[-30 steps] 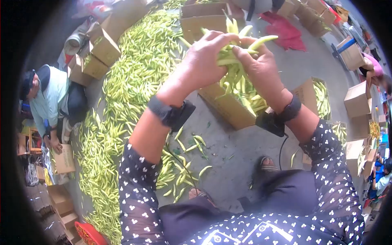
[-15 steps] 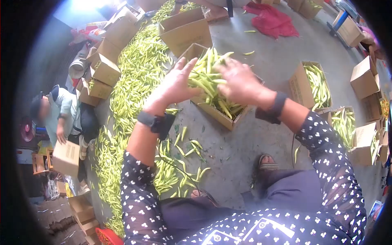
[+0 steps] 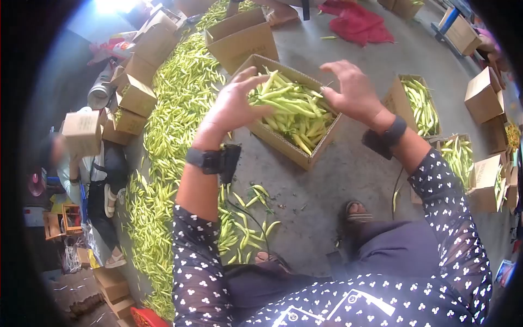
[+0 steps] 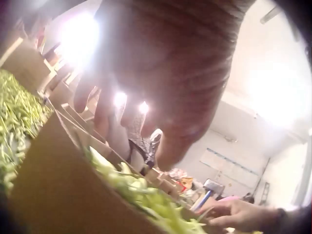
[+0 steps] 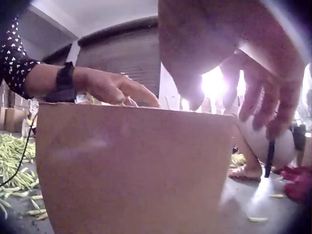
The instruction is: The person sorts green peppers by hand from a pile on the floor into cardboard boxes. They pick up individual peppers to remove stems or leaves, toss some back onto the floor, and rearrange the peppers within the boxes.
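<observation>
A cardboard box [image 3: 281,147] filled with long pale green peppers [image 3: 294,106] stands on the floor in front of me. My left hand [image 3: 231,106] is over its left edge, fingers spread and thumb reaching across the peppers. At the opposite edge, my right hand [image 3: 354,92] hovers with fingers loosely bent and nothing in them. The left wrist view has my left palm [image 4: 165,63] above the heaped peppers [image 4: 141,190]. In the right wrist view, my right fingers [image 5: 253,97] hang above the box wall [image 5: 136,165].
A broad heap of peppers [image 3: 180,109] covers the floor to the left. Another cardboard box [image 3: 245,46] stands behind the filled one. More pepper boxes [image 3: 419,106] line the right. A person at left holds up a carton [image 3: 81,133]. A red cloth [image 3: 359,24] lies at the back.
The bunch of peppers held between both hands was let go into the box. My hands have since drawn apart, the right one moving outward to the right. The person at left has raised a carton.
</observation>
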A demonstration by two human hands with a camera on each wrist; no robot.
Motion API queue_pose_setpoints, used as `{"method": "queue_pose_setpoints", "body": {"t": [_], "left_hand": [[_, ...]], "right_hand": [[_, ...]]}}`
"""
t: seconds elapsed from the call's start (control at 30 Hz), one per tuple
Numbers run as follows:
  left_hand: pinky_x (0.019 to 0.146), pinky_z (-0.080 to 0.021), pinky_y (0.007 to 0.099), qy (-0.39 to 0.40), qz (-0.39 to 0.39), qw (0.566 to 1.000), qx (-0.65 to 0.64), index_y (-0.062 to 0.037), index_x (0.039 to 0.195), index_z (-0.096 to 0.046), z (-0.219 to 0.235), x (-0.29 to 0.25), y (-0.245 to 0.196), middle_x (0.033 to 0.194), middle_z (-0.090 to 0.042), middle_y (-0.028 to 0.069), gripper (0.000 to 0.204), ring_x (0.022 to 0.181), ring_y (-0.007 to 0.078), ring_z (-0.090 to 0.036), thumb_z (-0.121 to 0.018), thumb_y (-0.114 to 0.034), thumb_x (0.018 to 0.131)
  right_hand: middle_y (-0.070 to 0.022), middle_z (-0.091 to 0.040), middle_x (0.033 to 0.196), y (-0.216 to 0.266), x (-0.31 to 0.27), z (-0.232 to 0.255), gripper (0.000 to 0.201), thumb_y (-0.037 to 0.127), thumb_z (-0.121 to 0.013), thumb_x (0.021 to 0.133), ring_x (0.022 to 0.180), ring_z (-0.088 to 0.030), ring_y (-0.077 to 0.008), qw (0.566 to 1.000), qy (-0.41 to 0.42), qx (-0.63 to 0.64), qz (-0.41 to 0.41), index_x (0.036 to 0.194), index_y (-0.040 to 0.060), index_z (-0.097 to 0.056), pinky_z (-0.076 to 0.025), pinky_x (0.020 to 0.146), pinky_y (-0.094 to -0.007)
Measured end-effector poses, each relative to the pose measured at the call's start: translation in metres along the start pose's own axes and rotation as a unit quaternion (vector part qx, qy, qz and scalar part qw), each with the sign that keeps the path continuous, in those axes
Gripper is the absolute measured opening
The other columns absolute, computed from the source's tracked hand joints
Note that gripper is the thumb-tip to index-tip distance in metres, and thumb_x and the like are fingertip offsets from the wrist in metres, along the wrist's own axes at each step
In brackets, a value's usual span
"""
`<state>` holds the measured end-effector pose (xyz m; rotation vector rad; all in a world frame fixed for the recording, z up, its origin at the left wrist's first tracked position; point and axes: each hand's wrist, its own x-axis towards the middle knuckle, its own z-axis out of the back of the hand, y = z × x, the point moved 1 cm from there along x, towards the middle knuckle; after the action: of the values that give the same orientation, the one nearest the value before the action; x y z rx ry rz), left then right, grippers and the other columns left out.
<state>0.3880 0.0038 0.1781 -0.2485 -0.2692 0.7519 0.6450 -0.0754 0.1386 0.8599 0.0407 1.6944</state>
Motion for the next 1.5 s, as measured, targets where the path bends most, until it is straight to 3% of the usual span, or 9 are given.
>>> {"method": "queue_pose_setpoints", "body": {"t": [0.07, 0.13, 0.23, 0.33, 0.53, 0.9, 1.03, 1.2, 1.5], "left_hand": [[0.1, -0.043, 0.0397, -0.085, -0.001, 0.995, -0.059, -0.0056, 0.125, -0.057, 0.008, -0.004, 0.026, 0.135, -0.049, 0.0199, 0.059, 0.121, 0.0317, -0.051, -0.073, -0.025, 0.072], [0.101, -0.042, 0.0391, -0.121, 0.07, 0.99, -0.03, -0.0014, 0.126, -0.054, 0.008, -0.016, 0.051, 0.126, -0.056, 0.0209, 0.052, 0.119, 0.0336, -0.053, -0.068, -0.019, 0.078], [0.088, -0.051, 0.0381, -0.044, 0.246, 0.968, -0.003, -0.0006, 0.126, -0.053, -0.011, -0.025, 0.075, 0.108, -0.064, 0.0191, 0.043, 0.101, 0.0306, -0.063, -0.06, -0.018, 0.087], [0.066, -0.056, 0.0324, -0.043, 0.373, 0.859, -0.349, -0.0012, 0.127, -0.051, -0.018, -0.019, 0.056, 0.097, -0.066, 0.015, 0.038, 0.079, 0.0227, -0.069, -0.053, -0.018, 0.093], [0.062, -0.056, 0.0288, -0.04, 0.243, 0.865, -0.438, 0.0015, 0.123, -0.054, -0.052, 0.033, 0.011, 0.096, -0.065, 0.0112, 0.035, 0.076, 0.0186, -0.068, -0.051, -0.018, 0.094], [0.078, -0.052, 0.0387, 0.032, 0.023, 0.875, -0.483, -0.0016, 0.122, -0.056, -0.129, 0.082, -0.077, 0.104, -0.066, 0.0201, 0.043, 0.088, 0.0293, -0.067, -0.056, -0.024, 0.085], [0.086, -0.049, 0.0421, 0.108, -0.073, 0.954, -0.271, -0.0044, 0.111, -0.062, -0.133, 0.014, -0.026, 0.103, -0.065, 0.0201, 0.035, 0.1, 0.0371, -0.06, -0.058, -0.023, 0.081], [0.088, -0.049, 0.0444, 0.175, -0.002, 0.977, -0.124, -0.0053, 0.108, -0.062, -0.156, -0.132, 0.062, 0.115, -0.058, 0.0218, 0.04, 0.103, 0.0396, -0.058, -0.072, -0.017, 0.071], [0.066, -0.05, 0.0462, 0.164, 0.042, 0.984, -0.058, -0.0053, 0.085, -0.057, -0.188, -0.286, 0.033, 0.09, -0.054, 0.0155, 0.01, 0.076, 0.0372, -0.06, -0.057, -0.001, 0.075]], "right_hand": [[-0.014, -0.066, 0.096, -0.016, -0.007, 0.001, 0.031, 0.028, -0.063, 0.079, 0.095, -0.061, -0.0319, 0.998, -0.027, -0.054, -0.027, 0.098, 0.0046, -0.068, -0.048, 0.084, -0.0406], [-0.0154, -0.068, 0.089, -0.023, -0.017, -0.001, 0.032, 0.028, -0.059, 0.079, 0.088, -0.063, -0.0334, 0.946, 0.189, 0.124, -0.231, 0.096, 0.0021, -0.067, -0.049, 0.081, -0.0408], [-0.0216, -0.065, 0.085, -0.014, -0.012, 0.003, 0.026, 0.019, -0.053, 0.077, 0.083, -0.062, -0.0388, 0.96, 0.215, 0.042, -0.174, 0.087, -0.0006, -0.066, -0.049, 0.078, -0.0447], [-0.0243, -0.063, 0.084, -0.025, -0.014, 0.004, 0.024, 0.014, -0.051, 0.077, 0.081, -0.06, -0.0406, 0.977, 0.188, 0.012, -0.098, 0.087, -0.0033, -0.065, -0.048, 0.075, -0.0442], [-0.0279, -0.055, 0.075, -0.055, -0.051, 0.066, 0.017, 0.011, -0.051, 0.076, 0.074, -0.056, -0.0442, 0.993, 0.096, -0.034, -0.067, 0.076, -0.0051, -0.058, -0.044, 0.066, -0.0481], [-0.025, -0.056, 0.073, -0.13, -0.175, 0.165, 0.019, 0.014, -0.054, 0.083, 0.066, -0.055, -0.0382, 0.927, 0.032, -0.174, -0.33, 0.081, -0.0034, -0.058, -0.044, 0.063, -0.0414], [-0.0231, -0.062, 0.082, -0.143, -0.159, 0.172, 0.023, 0.021, -0.054, 0.084, 0.082, -0.063, -0.0382, 0.905, 0.089, -0.283, -0.304, 0.091, 0.0016, -0.064, -0.048, 0.071, -0.0423], [-0.0103, -0.067, 0.078, -0.031, -0.114, 0.16, 0.016, 0.021, -0.059, 0.086, 0.069, -0.065, -0.0223, 0.912, -0.203, -0.257, -0.248, 0.094, 0.01, -0.067, -0.05, 0.065, -0.0338], [-0.0164, -0.065, 0.082, -0.018, -0.315, 0.026, 0.037, 0.015, -0.058, 0.08, 0.081, -0.064, -0.0366, 0.876, -0.119, -0.277, -0.377, 0.114, 0.0013, -0.054, -0.051, 0.076, -0.0444]]}}
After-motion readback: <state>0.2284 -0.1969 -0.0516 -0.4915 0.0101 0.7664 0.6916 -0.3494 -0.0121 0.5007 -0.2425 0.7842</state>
